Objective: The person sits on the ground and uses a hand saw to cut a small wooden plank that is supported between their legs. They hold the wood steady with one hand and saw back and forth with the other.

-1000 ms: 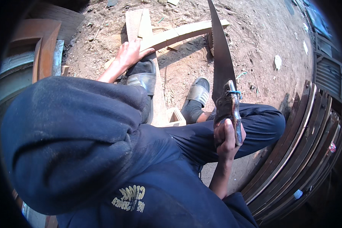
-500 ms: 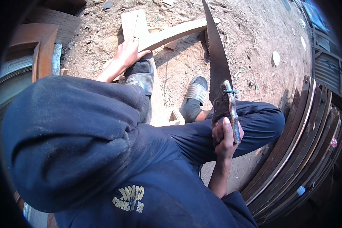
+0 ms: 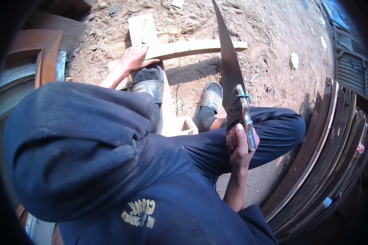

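Observation:
A hand saw [image 3: 232, 65] stands nearly upright with its toothed blade up. My right hand [image 3: 242, 143] is wrapped round its worn handle, which has a blue tie near the blade. On the left, my left hand [image 3: 134, 58] grips the near end of a pale, slightly curved wooden strip [image 3: 192, 48], thumb along its edge. The strip lies across a pale board [image 3: 142, 28] and reaches right, passing behind the blade from this view. My left foot, in a grey sandal [image 3: 151, 89], rests on the board close to that hand.
My other sandal [image 3: 211, 96] is on the dirt ground. A hollow wooden piece [image 3: 187, 124] lies between my legs. Brown wooden frames [image 3: 51, 45] stand at the left. Long dark planks [image 3: 315, 151] are stacked along the right, with corrugated metal [image 3: 355, 71] beyond.
The strip's right end has swung nearer to me, so it lies more level across the view. The saw has shifted slightly left. My left hand keeps its hold.

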Tool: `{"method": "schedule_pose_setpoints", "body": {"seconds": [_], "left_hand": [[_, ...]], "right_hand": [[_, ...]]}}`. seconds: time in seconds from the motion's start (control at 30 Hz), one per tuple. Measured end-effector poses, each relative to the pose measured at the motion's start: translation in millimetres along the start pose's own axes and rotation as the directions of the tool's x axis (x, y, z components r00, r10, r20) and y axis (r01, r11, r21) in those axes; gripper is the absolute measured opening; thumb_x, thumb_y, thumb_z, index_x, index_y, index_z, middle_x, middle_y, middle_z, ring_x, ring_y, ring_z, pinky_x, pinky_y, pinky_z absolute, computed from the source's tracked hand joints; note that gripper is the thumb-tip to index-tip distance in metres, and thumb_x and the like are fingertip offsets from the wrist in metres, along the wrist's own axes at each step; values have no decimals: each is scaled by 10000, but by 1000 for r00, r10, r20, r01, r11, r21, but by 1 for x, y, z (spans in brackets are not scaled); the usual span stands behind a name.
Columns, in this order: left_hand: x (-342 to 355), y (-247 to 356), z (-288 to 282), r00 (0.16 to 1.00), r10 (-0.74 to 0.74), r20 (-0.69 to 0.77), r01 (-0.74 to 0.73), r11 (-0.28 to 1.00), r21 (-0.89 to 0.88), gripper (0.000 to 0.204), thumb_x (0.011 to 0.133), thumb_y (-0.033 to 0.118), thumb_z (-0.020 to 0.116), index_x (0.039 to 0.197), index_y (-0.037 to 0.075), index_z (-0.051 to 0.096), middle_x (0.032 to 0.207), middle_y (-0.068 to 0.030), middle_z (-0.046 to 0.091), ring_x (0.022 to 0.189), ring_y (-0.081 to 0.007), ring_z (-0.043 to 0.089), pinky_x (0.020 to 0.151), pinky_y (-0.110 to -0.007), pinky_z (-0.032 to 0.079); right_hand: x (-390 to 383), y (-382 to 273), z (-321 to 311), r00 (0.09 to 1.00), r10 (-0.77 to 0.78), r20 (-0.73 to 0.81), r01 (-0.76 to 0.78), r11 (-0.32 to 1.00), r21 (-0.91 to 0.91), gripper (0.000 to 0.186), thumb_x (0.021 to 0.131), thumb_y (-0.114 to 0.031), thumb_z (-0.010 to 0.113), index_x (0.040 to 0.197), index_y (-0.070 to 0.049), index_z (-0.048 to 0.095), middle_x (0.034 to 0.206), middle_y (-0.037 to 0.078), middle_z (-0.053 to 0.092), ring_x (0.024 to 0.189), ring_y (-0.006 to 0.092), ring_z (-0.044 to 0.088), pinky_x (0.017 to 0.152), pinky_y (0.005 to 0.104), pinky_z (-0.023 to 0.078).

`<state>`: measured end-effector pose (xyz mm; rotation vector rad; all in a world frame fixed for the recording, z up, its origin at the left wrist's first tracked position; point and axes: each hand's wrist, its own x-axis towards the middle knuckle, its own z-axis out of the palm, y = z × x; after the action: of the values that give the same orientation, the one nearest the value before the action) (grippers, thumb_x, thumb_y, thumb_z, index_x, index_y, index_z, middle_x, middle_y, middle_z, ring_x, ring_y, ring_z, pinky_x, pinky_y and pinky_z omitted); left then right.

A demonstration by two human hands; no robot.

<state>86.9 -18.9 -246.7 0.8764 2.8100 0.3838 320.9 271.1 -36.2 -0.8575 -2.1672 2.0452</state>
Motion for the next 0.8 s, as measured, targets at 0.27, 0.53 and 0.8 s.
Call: {"method": "schedule_pose_setpoints", "body": {"seconds": [0.27, 0.53, 0.8], "left_hand": [[13, 22, -29, 974, -93, 208, 99, 995, -18, 616, 754, 505, 716, 990, -45, 572, 924, -248, 616, 912, -381, 623, 794, -456, 498], [8, 7, -25, 964, -98, 249, 114, 992, -50, 611, 773, 543, 682, 905, -42, 566, 899, -244, 612, 879, -371, 629, 756, -459, 502], [-2, -2, -9, 994, -22, 106, 42, 980, -195, 542, 825, 477, 660, 1014, -25, 586, 935, -212, 651, 895, -352, 650, 776, -421, 522]], "right_hand": [[-8, -7, 2, 993, 119, 8, -119, 993, 27, 165, 922, -99, 533, 796, 5, 552, 564, -9, 469, 473, 45, 412, 436, 208, 329], [-33, -12, 25, 944, 241, 225, -208, 965, -159, 132, 907, -92, 596, 904, 40, 601, 590, -26, 477, 536, 35, 409, 481, 224, 333], [-41, -6, 35, 947, 216, 239, -171, 966, -196, 139, 893, -101, 616, 868, 34, 595, 568, -20, 458, 538, 32, 399, 479, 232, 331]]}}
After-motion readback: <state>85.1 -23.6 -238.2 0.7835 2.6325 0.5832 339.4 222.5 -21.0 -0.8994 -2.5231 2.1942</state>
